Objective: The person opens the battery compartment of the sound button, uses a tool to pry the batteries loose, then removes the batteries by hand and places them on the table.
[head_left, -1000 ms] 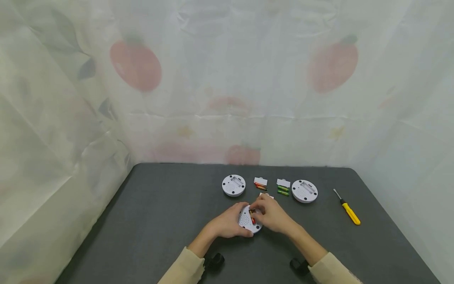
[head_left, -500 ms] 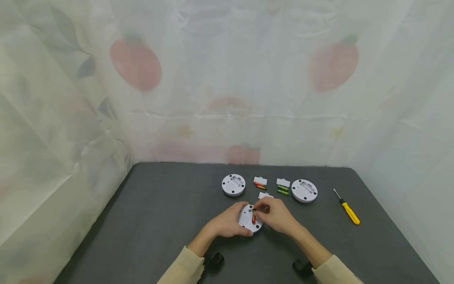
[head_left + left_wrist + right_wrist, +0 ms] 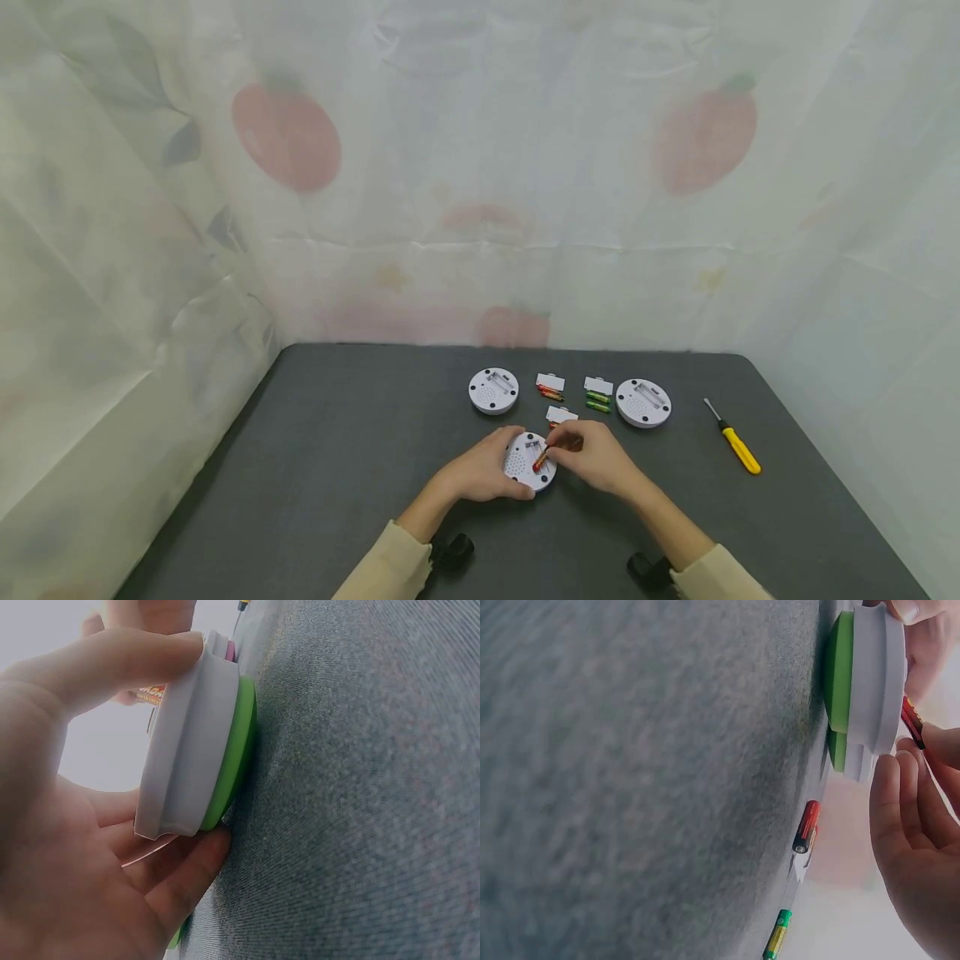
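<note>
A round white device with a green underside (image 3: 184, 750) stands on the dark table, its perforated face (image 3: 517, 467) and open battery slot facing up. My left hand (image 3: 483, 468) grips its rim, thumb at the near edge and fingers around the far side. Between thumb and finger my right hand (image 3: 592, 457) pinches a red-and-black battery (image 3: 540, 461), which slants over the slot with its red end at the device. In the right wrist view that battery (image 3: 912, 720) juts from the white face. Just beyond the right hand lies a white battery cover (image 3: 561, 413) with a red battery beside it.
Two more white devices (image 3: 493, 392) (image 3: 643, 403) lie face up at the back. Between them are white covers (image 3: 551, 382) (image 3: 598, 386), orange-red batteries (image 3: 551, 392) and green batteries (image 3: 598, 402). A yellow-handled screwdriver (image 3: 738, 446) lies at the right.
My right hand has drawn back slightly to the right, and the battery has gone from lying along the slot to slanting out of it. The left hand and device stay put.
</note>
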Demonstrator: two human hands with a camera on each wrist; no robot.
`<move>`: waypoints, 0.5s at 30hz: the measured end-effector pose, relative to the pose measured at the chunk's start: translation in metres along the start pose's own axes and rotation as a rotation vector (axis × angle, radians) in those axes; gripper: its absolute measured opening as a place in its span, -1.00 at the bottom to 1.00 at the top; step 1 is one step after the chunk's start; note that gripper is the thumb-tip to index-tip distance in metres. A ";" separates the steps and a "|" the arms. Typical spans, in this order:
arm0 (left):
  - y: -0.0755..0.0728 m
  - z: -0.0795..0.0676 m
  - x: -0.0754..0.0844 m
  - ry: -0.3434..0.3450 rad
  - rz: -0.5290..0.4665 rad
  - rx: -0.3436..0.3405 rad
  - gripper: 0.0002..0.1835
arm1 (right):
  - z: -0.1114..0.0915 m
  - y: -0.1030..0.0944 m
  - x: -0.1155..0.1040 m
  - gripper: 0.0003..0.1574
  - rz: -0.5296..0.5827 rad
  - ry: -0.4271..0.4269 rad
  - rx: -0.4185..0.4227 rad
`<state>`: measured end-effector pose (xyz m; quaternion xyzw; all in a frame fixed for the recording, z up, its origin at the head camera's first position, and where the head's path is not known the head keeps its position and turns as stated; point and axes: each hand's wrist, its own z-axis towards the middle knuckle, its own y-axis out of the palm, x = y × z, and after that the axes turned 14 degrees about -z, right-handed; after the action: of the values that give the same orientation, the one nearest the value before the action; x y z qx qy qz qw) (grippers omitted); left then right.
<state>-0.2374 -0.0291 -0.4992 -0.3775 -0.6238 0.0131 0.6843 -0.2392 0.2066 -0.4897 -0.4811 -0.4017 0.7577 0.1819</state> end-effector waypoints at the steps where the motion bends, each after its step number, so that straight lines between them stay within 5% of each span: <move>1: 0.000 0.000 0.000 -0.002 -0.001 0.001 0.00 | -0.001 0.000 0.001 -0.90 0.001 0.002 -0.004; 15: 0.000 0.001 -0.001 -0.010 0.011 -0.002 0.02 | -0.007 -0.007 0.012 -0.93 0.039 0.056 -0.054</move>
<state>-0.2380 -0.0292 -0.4996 -0.3815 -0.6252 0.0182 0.6806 -0.2392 0.2217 -0.4927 -0.5145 -0.4074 0.7363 0.1650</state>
